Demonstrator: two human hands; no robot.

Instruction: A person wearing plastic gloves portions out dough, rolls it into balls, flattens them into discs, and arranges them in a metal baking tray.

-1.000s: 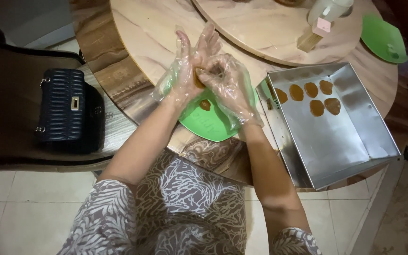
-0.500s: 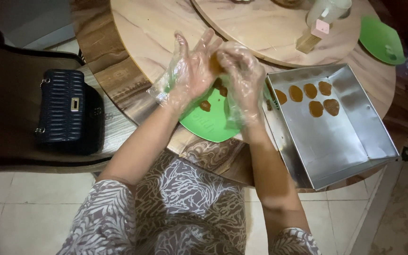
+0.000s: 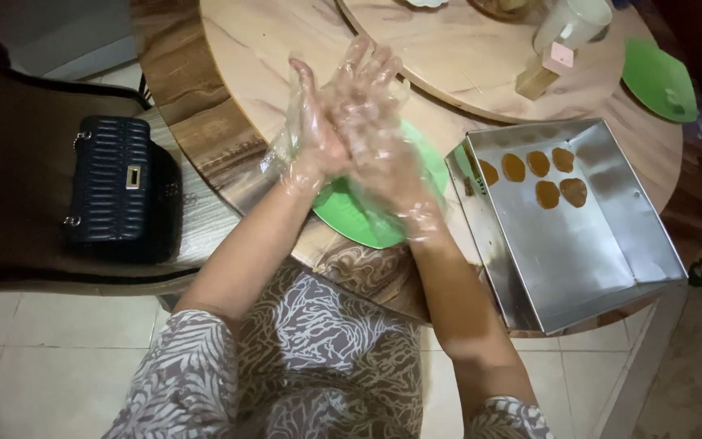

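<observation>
Gloved left hand (image 3: 312, 138) and right hand (image 3: 375, 130) press palm to palm above the green plate (image 3: 351, 215); whether their grip encloses anything, I cannot tell. Flat brown pieces (image 3: 539, 175) line the metal tray (image 3: 587, 252).

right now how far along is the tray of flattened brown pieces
Done: five flat brown pieces lie at the far end of the metal tray. In hand: the gloved left hand and right hand press together above the green plate; anything between them is hidden. Left: most of the tray is bare.
</observation>
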